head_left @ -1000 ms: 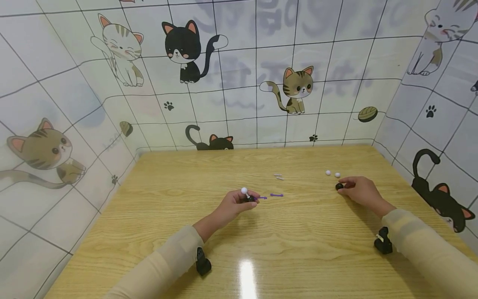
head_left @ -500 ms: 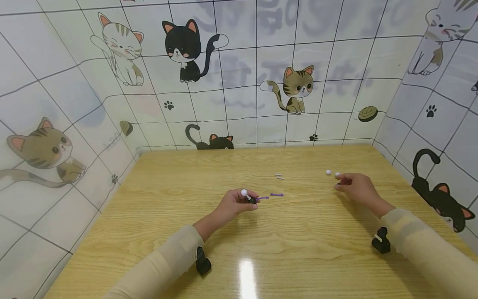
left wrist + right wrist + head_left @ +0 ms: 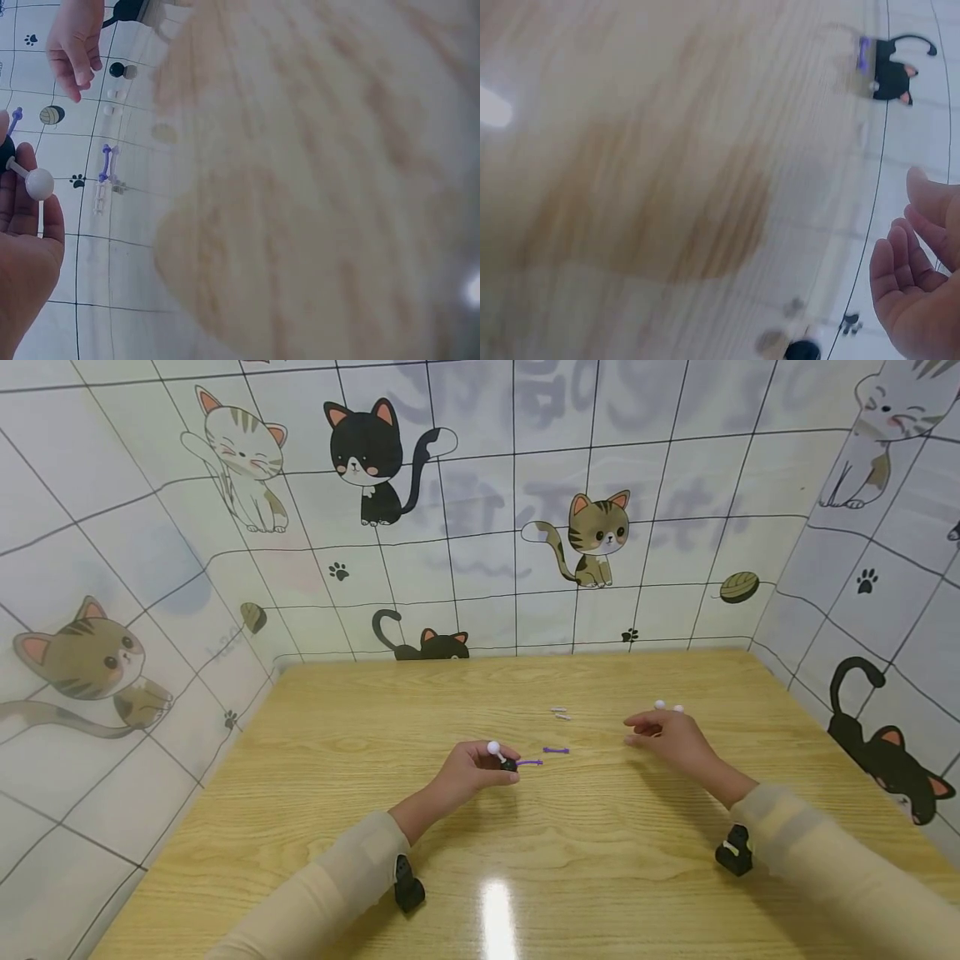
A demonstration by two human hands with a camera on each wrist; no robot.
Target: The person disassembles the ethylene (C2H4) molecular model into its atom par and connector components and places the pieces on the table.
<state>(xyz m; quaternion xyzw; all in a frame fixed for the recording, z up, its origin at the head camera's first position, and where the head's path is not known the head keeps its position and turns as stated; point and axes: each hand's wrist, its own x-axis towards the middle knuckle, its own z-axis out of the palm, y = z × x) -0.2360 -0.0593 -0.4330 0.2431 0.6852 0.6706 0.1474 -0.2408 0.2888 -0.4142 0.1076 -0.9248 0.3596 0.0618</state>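
In the head view my left hand (image 3: 472, 771) pinches a black ball (image 3: 509, 765) from a ball-and-stick model kit. A white ball (image 3: 493, 747) on a short white peg sticks up from it, and a purple connector (image 3: 529, 763) points right. The left wrist view shows the joined white ball (image 3: 40, 184) close up. My right hand (image 3: 675, 742) hovers over the table with loosely bent fingers and nothing between them. Another black ball (image 3: 116, 70) lies on the table beyond it, hidden from the head view by the hand.
A loose purple connector (image 3: 556, 750) lies right of my left hand. Small white connectors (image 3: 560, 713) are farther back. Two white balls (image 3: 660, 704) sit behind my right hand. Walls with printed cats (image 3: 592, 539) enclose the wooden table (image 3: 360, 710) at the back and sides.
My right hand has left the loose black ball, which it was touching, and shifted left without it. The left hand stays nearly in place, its purple connector tilting slightly.
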